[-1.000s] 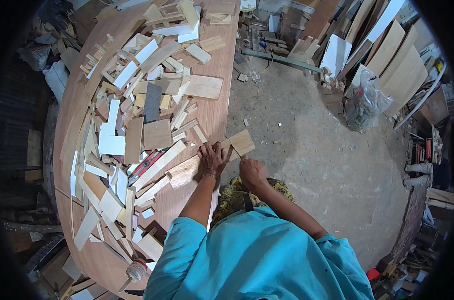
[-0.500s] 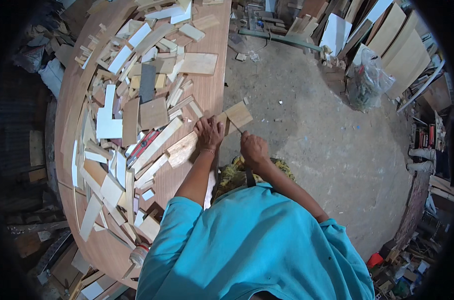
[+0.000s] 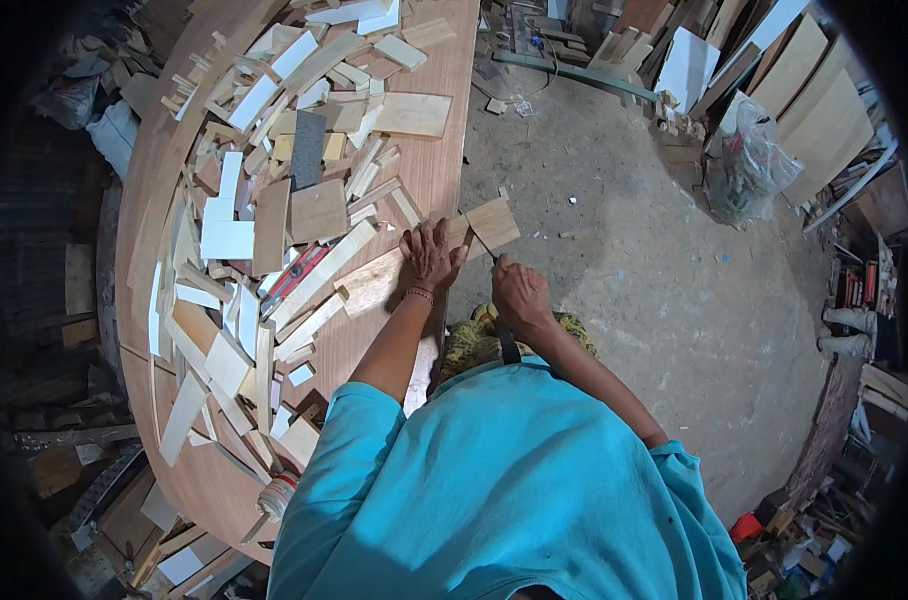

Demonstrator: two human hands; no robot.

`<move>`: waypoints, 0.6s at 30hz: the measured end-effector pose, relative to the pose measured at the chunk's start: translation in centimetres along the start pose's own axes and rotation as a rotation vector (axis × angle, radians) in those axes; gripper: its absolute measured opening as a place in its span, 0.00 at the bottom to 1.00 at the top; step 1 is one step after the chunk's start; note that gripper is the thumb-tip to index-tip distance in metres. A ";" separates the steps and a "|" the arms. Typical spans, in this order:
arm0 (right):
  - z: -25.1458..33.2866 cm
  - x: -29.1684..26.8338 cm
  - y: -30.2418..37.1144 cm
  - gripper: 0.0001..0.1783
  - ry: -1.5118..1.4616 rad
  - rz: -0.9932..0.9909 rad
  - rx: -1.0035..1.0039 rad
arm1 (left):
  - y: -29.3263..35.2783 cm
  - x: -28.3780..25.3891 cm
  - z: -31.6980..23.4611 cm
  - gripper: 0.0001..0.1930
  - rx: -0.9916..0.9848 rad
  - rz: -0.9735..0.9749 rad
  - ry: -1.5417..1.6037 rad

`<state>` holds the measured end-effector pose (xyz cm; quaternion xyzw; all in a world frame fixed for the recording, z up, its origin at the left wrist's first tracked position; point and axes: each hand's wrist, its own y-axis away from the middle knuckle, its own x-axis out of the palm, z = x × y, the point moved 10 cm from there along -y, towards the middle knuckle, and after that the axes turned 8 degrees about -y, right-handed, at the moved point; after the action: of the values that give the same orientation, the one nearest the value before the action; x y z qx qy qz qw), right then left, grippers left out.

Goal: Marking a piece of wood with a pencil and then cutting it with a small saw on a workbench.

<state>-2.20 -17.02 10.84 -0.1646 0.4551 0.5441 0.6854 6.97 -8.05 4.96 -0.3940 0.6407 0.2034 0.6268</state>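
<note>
A flat, pale wooden board (image 3: 493, 223) projects past the table's right edge over the floor. My left hand (image 3: 432, 255) is closed over it at that edge, bearing down with bent fingers. In my right hand (image 3: 521, 296), closed in a fist, is a thin dark-bladed saw (image 3: 482, 241), seen almost edge-on. Its blade lies slantwise across the overhanging part of the board, at a dark line between the end section and the rest. The fist hides the saw's handle. Left of my left hand, another light wood piece (image 3: 372, 284) lies on the table.
Wood offcuts, white panels (image 3: 228, 240) and a red tool (image 3: 299, 270) crowd the wooden table (image 3: 444, 150). A jar (image 3: 277, 494) stands near its front edge. Boards (image 3: 804, 90) lean at the far right behind a clear plastic bag (image 3: 746, 165). Small scraps dot the concrete floor.
The whole view has shifted slightly, so the table and board appear a little further right. Both hands keep their holds, and the saw remains across the board.
</note>
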 end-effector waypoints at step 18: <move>-0.2 -0.2 1.1 0.10 0.127 0.087 -0.011 | -0.3 0.0 0.8 0.29 -0.073 0.040 0.017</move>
<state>-3.29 -16.88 11.26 -0.1824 0.5015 0.5643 0.6299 7.73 -7.65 4.92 -0.4054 0.6458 0.2358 0.6026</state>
